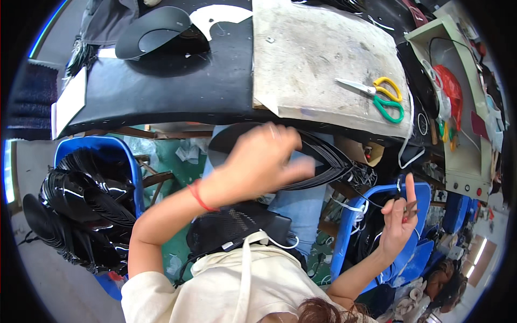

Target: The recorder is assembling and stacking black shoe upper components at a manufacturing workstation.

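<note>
My left hand [264, 159] hovers over a stack of thin, curved black sheets [326, 161] lying across my lap. Its fingers are smeared by motion, but the thumb stands apart from them and nothing shows between. Out to the right, above a blue bin, my right hand [397, 223] has its index finger stretched up. The other fingers are closed round a small dark metal tool [411, 210] that looks like thread snips. Most of that tool is hidden by the fingers.
Scissors [388, 99] with yellow and green handles lie on a stained pale board [328, 59]. A curved black sheet [156, 32] rests on the black tabletop [215, 81]. Glossy black pieces fill a blue bin [99, 141] at left. Another blue bin [344, 231] stands at right.
</note>
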